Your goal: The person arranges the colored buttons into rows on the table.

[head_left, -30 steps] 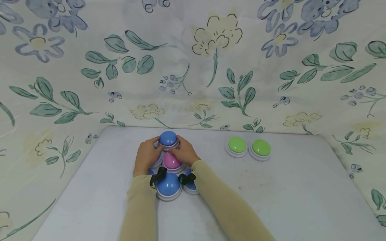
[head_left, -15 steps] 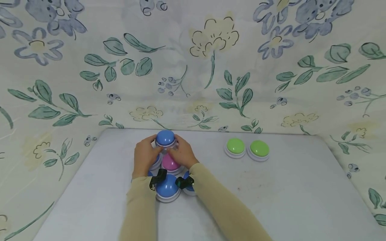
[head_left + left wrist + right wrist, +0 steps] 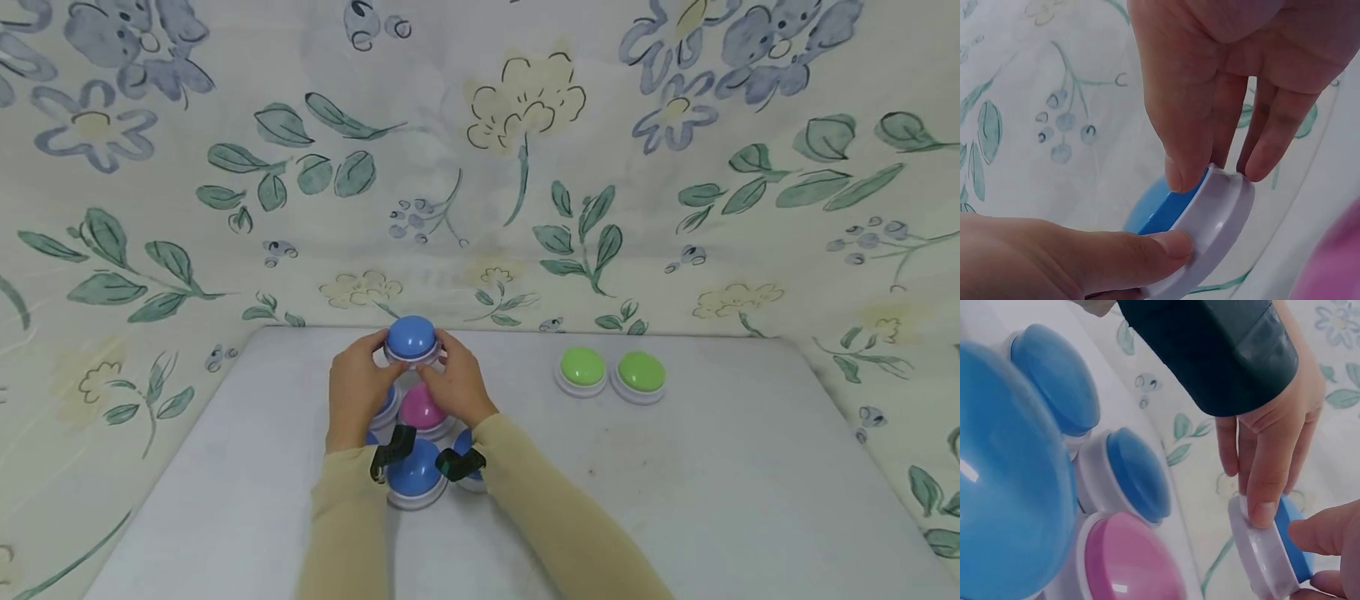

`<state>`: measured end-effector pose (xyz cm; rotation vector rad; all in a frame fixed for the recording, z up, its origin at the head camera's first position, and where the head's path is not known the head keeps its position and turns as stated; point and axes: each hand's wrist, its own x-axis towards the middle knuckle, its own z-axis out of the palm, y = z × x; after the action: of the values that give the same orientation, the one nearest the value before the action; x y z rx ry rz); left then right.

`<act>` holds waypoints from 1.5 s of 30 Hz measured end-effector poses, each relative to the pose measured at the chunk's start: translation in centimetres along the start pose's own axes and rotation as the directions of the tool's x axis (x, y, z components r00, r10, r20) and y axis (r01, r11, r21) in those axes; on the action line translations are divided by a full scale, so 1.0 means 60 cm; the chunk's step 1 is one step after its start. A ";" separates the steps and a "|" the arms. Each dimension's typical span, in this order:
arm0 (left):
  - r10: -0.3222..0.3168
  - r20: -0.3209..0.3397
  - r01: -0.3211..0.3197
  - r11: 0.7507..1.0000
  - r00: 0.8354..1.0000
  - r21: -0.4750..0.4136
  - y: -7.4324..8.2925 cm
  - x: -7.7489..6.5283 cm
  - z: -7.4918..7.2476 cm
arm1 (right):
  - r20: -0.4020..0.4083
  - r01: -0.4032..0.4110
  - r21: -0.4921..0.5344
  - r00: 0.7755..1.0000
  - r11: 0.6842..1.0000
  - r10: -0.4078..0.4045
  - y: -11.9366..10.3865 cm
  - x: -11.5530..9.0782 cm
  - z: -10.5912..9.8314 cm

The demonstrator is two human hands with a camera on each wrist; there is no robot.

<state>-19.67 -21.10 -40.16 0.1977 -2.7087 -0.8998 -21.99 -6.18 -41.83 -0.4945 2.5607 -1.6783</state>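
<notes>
Blue dome button (image 3: 411, 337), white-based, sits pinched between both hands at the 12 o'clock end of a cluster of like buttons, above the pink button (image 3: 422, 407). Left hand (image 3: 357, 387) grips its white rim from 9 o'clock with thumb and fingers curled round it; right hand (image 3: 455, 386) pinches the rim from 3 o'clock. Both are equally near; the button is round, dome up. Beneath, toward 6 o'clock, lie more blue buttons (image 3: 412, 471). Two green buttons (image 3: 611, 370) rest well apart at 3 o'clock on the grey table (image 3: 712, 500).
</notes>
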 end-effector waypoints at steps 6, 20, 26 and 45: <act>0.026 -0.008 -0.026 1.000 1.000 -0.006 0.015 -0.011 -0.005 | -0.026 0.063 0.027 0.998 0.998 -0.062 -0.005 -0.017 -0.012; 0.083 -0.038 -0.083 0.996 0.996 -0.017 0.056 -0.023 -0.005 | -0.063 0.101 0.026 0.993 0.995 -0.099 -0.012 -0.043 -0.048; 0.087 -0.027 -0.087 0.996 0.996 -0.016 0.069 -0.026 -0.004 | -0.070 0.109 0.036 0.992 0.993 -0.106 -0.009 -0.053 -0.060; 0.122 -0.001 -0.122 0.993 0.993 -0.004 0.107 -0.044 0.022 | -0.105 0.076 0.038 0.992 0.996 -0.072 0.006 -0.088 -0.096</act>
<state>-17.80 -14.67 -37.85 0.0315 -2.6849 -0.8695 -18.29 0.57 -40.49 -0.5201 2.6026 -1.8237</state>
